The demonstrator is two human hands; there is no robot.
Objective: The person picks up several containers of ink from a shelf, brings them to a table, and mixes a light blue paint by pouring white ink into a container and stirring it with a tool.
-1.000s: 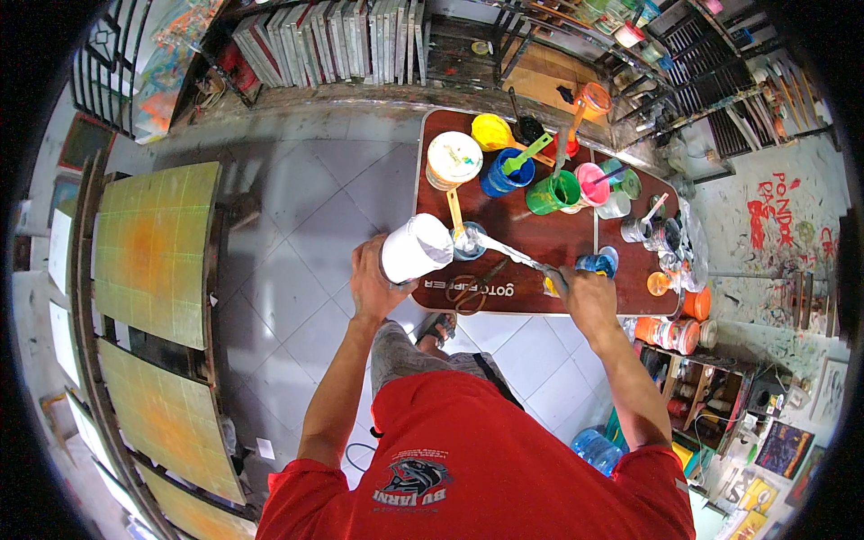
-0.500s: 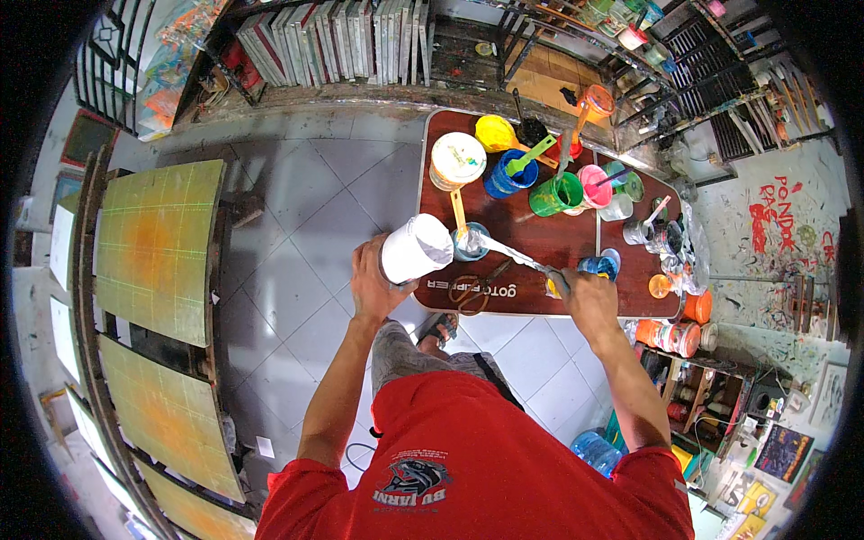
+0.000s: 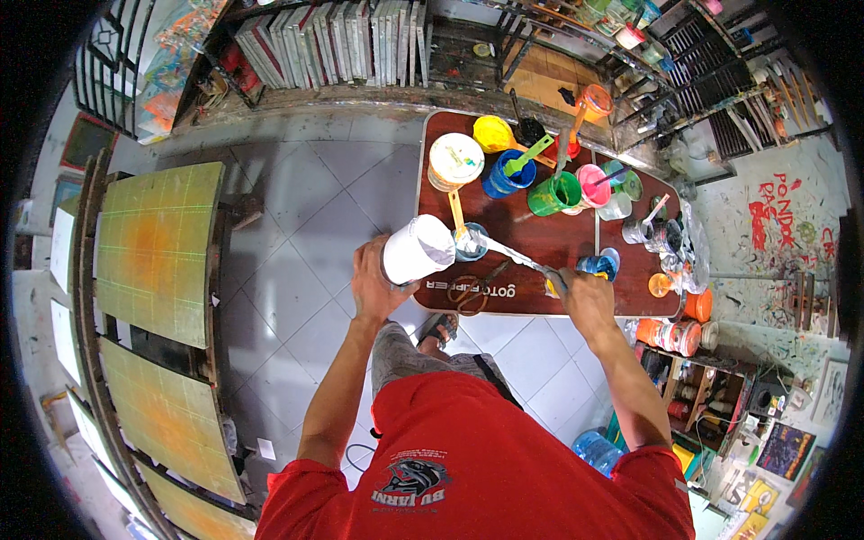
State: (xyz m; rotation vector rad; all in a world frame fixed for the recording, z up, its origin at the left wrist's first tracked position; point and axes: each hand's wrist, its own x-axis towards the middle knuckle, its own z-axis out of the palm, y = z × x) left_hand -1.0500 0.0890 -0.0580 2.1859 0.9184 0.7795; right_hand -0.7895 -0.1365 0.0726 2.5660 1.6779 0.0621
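My left hand [image 3: 371, 281] is wrapped round a white plastic tub [image 3: 416, 250], which tilts to the right over the table's near left edge. In my right hand [image 3: 587, 301] is a spatula [image 3: 515, 255] by its dark handle, its blade smeared with white paint. The blade's far end reaches the rim of a small blue cup [image 3: 471, 250] with white paint on it. An orange-yellow stick [image 3: 457, 212] stands leaning out of that cup. Beside the blade, a pair of scissors [image 3: 474, 290] lies on the tabletop. The tub's inside is mostly hidden.
On the brown table [image 3: 540, 241] stand a lidded white bucket [image 3: 455, 163], a blue paint pot [image 3: 509, 175], a green pot [image 3: 554, 193] and a pink one [image 3: 592, 185]. Printing frames [image 3: 342, 45] line a shelf behind. Yellowish boards [image 3: 157, 252] rest on a rack at left.
The white tub in my left hand has edged very slightly to the right. My right hand and the spatula stay almost where they were.
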